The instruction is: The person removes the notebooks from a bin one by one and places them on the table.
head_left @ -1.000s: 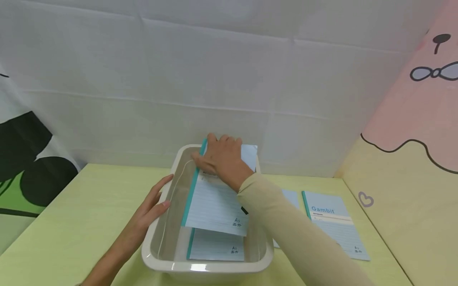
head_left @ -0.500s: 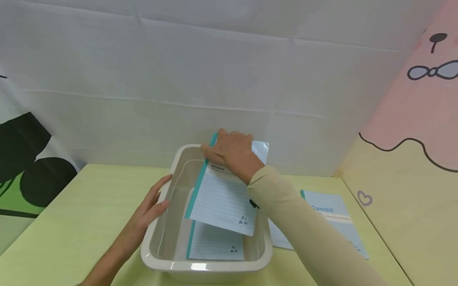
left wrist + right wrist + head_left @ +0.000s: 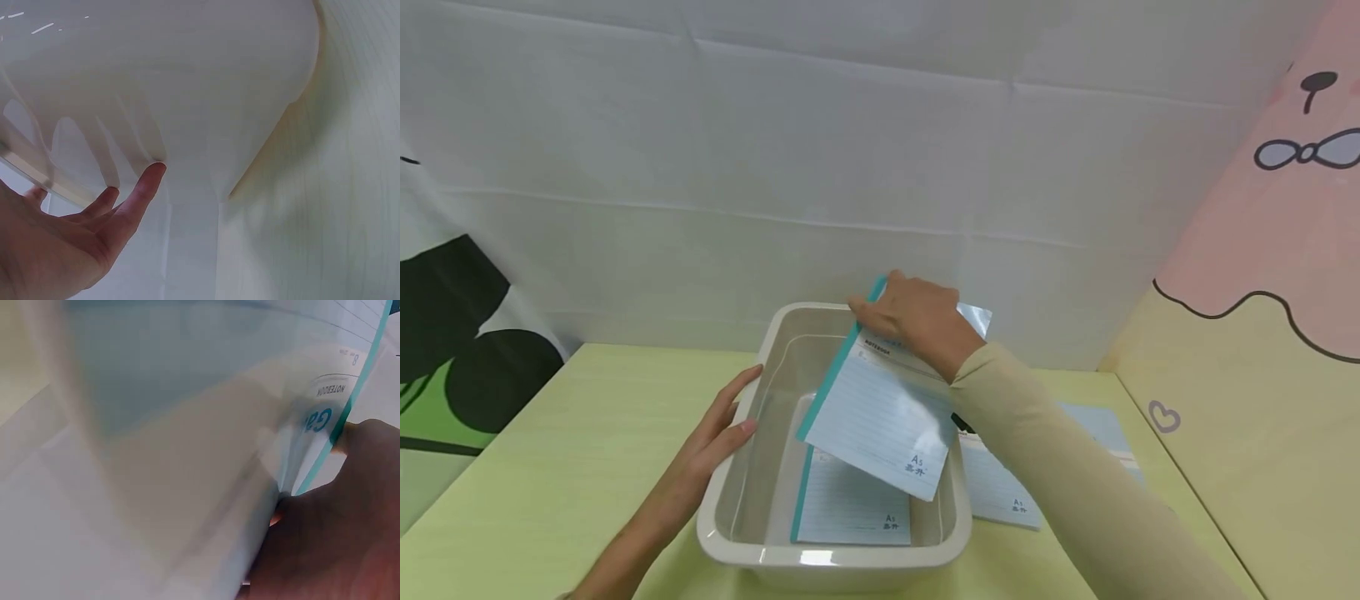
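My right hand point(image 3: 921, 321) grips the top edge of a light blue notebook point(image 3: 887, 417) with a teal spine. The notebook hangs tilted over a white plastic basin point(image 3: 722, 533). In the right wrist view the cover of the notebook point(image 3: 331, 387) curves where the fingers hold it. A second notebook point(image 3: 853, 508) lies inside on the basin's bottom, partly covered by the held one. My left hand point(image 3: 711, 442) rests against the basin's left side near the rim. In the left wrist view the fairly straight fingers point(image 3: 147, 184) touch the outer wall.
To the right of the basin lies another notebook point(image 3: 1000, 483), with one more notebook point(image 3: 1097, 425) beyond it, both partly hidden by the right sleeve point(image 3: 1045, 450). A white cloth point(image 3: 850, 167) hangs behind the pale green table point(image 3: 617, 417). A printed panel point(image 3: 1247, 417) stands on the right.
My right hand has moved to the right with the notebook, which has tilted further and uncovers more of the notebook in the basin. The left hand has stayed in place.
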`<state>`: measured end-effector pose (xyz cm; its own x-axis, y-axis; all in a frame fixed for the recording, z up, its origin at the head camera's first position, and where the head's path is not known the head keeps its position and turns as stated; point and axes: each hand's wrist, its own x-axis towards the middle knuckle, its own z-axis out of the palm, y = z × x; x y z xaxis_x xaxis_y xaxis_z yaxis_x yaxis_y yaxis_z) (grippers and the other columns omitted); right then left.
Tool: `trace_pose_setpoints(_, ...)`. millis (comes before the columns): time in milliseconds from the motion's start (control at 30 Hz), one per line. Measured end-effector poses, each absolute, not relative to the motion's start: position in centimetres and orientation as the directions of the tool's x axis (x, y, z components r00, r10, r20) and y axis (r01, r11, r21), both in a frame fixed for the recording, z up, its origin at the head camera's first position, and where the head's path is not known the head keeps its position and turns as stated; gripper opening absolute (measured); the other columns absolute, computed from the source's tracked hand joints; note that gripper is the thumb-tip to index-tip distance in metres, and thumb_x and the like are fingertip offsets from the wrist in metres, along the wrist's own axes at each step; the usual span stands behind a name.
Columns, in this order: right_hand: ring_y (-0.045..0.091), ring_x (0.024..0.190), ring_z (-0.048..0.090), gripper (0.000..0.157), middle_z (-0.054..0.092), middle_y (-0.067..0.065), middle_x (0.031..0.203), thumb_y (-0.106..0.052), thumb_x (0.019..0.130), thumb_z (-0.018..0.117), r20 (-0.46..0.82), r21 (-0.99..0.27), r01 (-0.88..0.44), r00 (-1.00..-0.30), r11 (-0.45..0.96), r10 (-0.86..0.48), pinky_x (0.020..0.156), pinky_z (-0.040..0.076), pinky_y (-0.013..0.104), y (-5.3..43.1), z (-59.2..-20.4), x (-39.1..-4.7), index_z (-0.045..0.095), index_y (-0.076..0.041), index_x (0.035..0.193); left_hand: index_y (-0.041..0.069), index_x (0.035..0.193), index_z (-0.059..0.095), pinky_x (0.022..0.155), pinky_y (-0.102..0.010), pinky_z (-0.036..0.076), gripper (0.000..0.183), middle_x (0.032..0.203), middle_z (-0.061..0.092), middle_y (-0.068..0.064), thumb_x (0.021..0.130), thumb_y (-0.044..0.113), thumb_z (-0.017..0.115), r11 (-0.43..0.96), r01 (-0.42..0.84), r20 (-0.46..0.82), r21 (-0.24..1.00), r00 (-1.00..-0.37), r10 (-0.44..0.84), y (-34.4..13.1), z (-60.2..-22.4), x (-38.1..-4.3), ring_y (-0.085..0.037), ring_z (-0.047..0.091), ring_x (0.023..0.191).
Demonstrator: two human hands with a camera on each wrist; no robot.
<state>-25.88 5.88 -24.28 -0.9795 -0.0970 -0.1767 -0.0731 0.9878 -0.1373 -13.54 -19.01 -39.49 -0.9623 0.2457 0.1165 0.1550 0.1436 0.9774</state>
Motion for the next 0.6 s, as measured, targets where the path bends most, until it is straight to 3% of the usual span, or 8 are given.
trace_pose_setpoints(133,0.038,0.138,0.056,0.085,0.059,0.018,0.149,-0.067,0.101,0.032,-0.142,-0.145,-0.060,-0.987,0.988,-0.080,0.124,0.027,0.064,6.8,-24.6,-26.1,0.023,-0.012,0.165,0.040,0.164,0.019,0.077,-0.051,0.064,0.060,0.155,0.036,-0.025,0.110,0.028,0.040,0.133,0.153,0.117,0.979,-0.962,0.247,-19.0,-39.5,-13.5,-0.033,0.067,0.112)
trace_pose_setpoints(333,0.040,0.137,0.054,0.083,0.058,0.018,0.148,-0.066,0.099,0.037,-0.039,-0.147,-0.104,-0.993,0.984,-0.111,0.119,0.030,0.063,9.1,-26.2,-26.2,0.033,-0.013,0.162,0.039,0.165,0.019,0.077,-0.051,0.064,0.059,0.155,0.037,-0.024,0.110,0.027,0.039,0.122,0.156,0.121,0.980,-0.960,0.253,-19.0,-39.7,-13.6,-0.026,0.069,0.109)
trace_pose_setpoints(467,0.039,0.116,0.059,0.075,0.063,0.018,0.125,-0.064,0.097,0.043,0.126,-0.137,-0.197,-0.976,0.971,-0.180,0.102,0.039,0.056,10.6,-27.9,-25.9,0.046,-0.012,0.150,0.039,0.165,0.019,0.076,-0.052,0.064,0.059,0.155,0.037,-0.023,0.110,0.027,0.039,0.120,0.157,0.122,0.980,-0.959,0.257,-19.0,-39.7,-13.6,-0.028,0.068,0.110)
trace_pose_setpoints(600,0.032,0.097,0.057,0.072,0.060,0.012,0.105,-0.068,0.096,0.046,0.270,-0.095,-0.285,-0.930,0.954,-0.250,0.087,0.037,0.049,11.7,-29.7,-25.4,0.052,-0.014,0.142,0.040,0.164,0.019,0.076,-0.052,0.064,0.059,0.154,0.038,-0.021,0.110,0.028,0.039,0.122,0.152,0.118,0.981,-0.960,0.254,-19.0,-39.7,-13.6,-0.030,0.068,0.110)
